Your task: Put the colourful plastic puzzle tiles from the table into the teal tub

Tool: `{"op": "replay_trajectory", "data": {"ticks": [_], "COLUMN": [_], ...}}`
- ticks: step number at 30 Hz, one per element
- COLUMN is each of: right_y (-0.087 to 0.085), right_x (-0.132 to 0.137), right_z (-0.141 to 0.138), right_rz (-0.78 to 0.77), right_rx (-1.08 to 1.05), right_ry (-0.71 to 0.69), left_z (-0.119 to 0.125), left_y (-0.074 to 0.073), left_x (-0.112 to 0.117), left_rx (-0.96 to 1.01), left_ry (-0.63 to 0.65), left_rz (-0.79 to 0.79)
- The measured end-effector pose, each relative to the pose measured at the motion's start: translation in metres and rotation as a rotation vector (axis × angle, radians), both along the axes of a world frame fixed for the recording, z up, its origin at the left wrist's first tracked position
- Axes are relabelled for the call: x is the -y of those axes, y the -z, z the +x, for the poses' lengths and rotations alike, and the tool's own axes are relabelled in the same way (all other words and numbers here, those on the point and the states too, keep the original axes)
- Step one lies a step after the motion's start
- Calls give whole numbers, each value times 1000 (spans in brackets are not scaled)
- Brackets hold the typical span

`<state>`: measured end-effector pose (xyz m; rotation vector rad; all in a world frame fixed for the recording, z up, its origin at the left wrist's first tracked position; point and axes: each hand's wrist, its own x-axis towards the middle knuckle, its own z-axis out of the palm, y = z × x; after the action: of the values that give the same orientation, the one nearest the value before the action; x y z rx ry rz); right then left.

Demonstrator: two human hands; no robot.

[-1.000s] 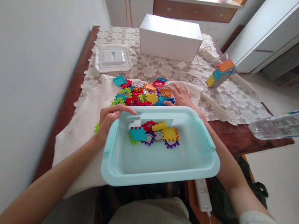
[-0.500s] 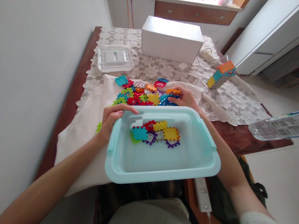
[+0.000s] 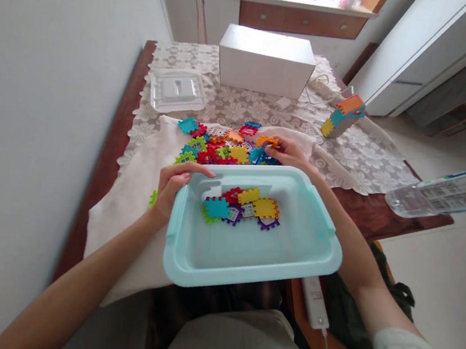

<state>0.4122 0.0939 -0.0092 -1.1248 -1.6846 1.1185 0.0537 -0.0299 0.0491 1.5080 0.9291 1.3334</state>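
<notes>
My left hand (image 3: 172, 187) grips the near-left rim of a pale teal plastic bin (image 3: 300, 250), which tilts off the table's front edge over my lap. Several colourful toothed plastic tiles (image 3: 241, 205) lie inside the bin at its far side. A larger pile of the same tiles (image 3: 219, 147) sits on a white cloth (image 3: 138, 185) beyond the bin. My right hand (image 3: 289, 152) reaches over the bin's far rim with its fingers pinched on an orange tile (image 3: 266, 141) at the pile's right end.
A white box (image 3: 266, 60) stands at the table's far end, with a clear lid (image 3: 177, 89) to its left. A small block built of tiles (image 3: 344, 116) stands at the right on the lace tablecloth (image 3: 359, 150). A plastic bottle (image 3: 443, 192) juts in from the right. The wall runs along the left.
My right hand went from lying flat on the pile to closing on an orange tile and lifting it slightly. The left hand and bin have barely moved.
</notes>
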Motion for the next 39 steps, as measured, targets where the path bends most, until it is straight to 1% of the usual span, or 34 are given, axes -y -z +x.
{"op": "replay_trajectory", "data": {"ticks": [5,11,16,21,24,26,28,32,34,36,38,39], "right_y": [-3,-11,-9,-5,-6,-11,-22,-50,-60,-64,-62,-60], "right_x": [2,6,2,-6,-8,-4,4,32,47,58,62,62], "right_z": [-2,-7,-7,-1,1,1,-2,-11,-13,-13,-12,-11], "right_rz": [40,96,144,220,206,170,123,55,12,-49,-102,-115], "right_rx": [-51,-110,-151,-256,-264,-285,-320,-438,-507,-463,-382,-357], "right_ry": [87,186,259,402,454,423,352,201,112,-21,-148,-182], "left_z": [0,0,-3,-5,-5,-5,-5,-5,-5,-5,-5,-5], "left_y": [-1,0,3,4,4,3,4,4,5,6,6,6], "left_x": [0,1,1,2,3,4,4,4,5,5,5,5], "left_rx": [-13,-38,-73,-94,-77,-78,-87,-93,-91,-91,-84,-79], "left_ry": [0,-24,-42,-42,-31,-33,-44,-57,-55,-53,-51,-44], "left_rz": [-25,7,15,3,-15,-31,-30,-7,-5,2,7,6]}}
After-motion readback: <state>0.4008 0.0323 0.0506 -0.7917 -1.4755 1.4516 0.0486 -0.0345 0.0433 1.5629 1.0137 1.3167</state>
